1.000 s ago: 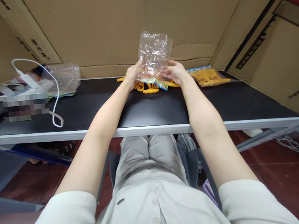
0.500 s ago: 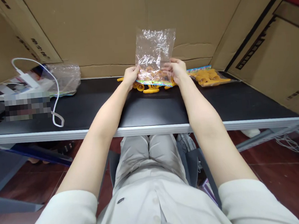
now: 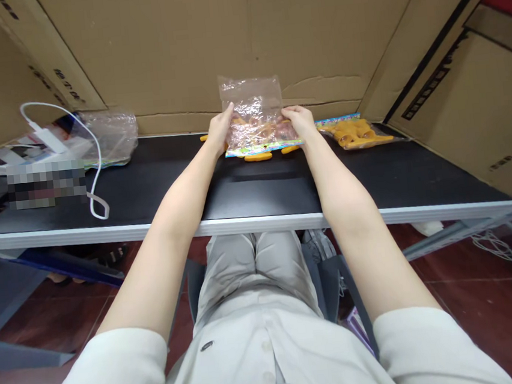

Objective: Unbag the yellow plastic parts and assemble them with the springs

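A clear plastic bag [image 3: 251, 99] with a colourful printed strip along its near edge is held between both hands, above the table. My left hand [image 3: 220, 130] is closed on its left edge, thumb on top. At the right edge my right hand [image 3: 301, 122] has its fingers bent and closed against the plastic. Orange-yellow plastic pieces [image 3: 258, 157] lie under the bag and stick out at its near side; their exact shape is mostly covered. More orange shows through the film, and I cannot tell whether any of it is inside.
To the right lies a filled bag of orange pieces [image 3: 359, 134]. At the left are a stack of clear bags [image 3: 112, 136] and a white cable [image 3: 98, 153] beside a blurred-out object. Cardboard [image 3: 170, 49] walls the back of the black table [image 3: 160, 183]; a metal rail [image 3: 259, 223] edges its front.
The plastic bag has come down and a little left, covering more of the orange pieces. My right hand has shifted slightly, and its spread fingers have closed in at the bag's edge.
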Available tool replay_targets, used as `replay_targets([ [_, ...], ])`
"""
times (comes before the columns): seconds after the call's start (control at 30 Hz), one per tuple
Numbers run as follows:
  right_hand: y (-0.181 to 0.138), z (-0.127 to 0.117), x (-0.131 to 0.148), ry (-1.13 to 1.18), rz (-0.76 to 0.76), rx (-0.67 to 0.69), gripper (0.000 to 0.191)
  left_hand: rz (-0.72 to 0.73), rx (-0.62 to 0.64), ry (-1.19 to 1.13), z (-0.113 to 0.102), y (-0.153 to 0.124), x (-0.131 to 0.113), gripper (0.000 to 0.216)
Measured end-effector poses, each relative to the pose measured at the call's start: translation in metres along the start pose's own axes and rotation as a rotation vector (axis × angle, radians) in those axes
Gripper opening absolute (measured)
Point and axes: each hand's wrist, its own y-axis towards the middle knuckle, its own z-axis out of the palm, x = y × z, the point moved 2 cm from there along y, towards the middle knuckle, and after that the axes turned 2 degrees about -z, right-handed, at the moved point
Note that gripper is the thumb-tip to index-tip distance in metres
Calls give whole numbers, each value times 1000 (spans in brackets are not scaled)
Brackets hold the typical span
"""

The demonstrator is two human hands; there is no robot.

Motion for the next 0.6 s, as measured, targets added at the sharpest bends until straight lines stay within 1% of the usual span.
replay_targets([
  [0.13, 1, 1, 0, 73, 26, -17, 24, 4, -140, 52, -4, 3, 1, 54],
  [0.23, 6, -2, -5, 121, 69, 31, 21, 35, -210, 58, -9, 8, 2, 53],
  [0.3, 10, -4, -9, 119, 74, 72, 21, 81, -231, 60, -12, 9, 1, 54],
  [0.43, 11, 0, -14, 66, 62, 138, 46, 126, -191, 118, -12, 3, -6, 56],
  [0.47, 9, 2, -13, 50, 60, 143, 46, 125, -168, 139, -11, 0, -8, 58],
  [0.57, 5, 8, -9, 15, 42, 96, 31, 122, -111, 184, -5, -8, -12, 60],
  [0.6, 4, 8, -8, 8, 31, 73, 29, 131, -101, 189, -4, -10, -13, 59],
])
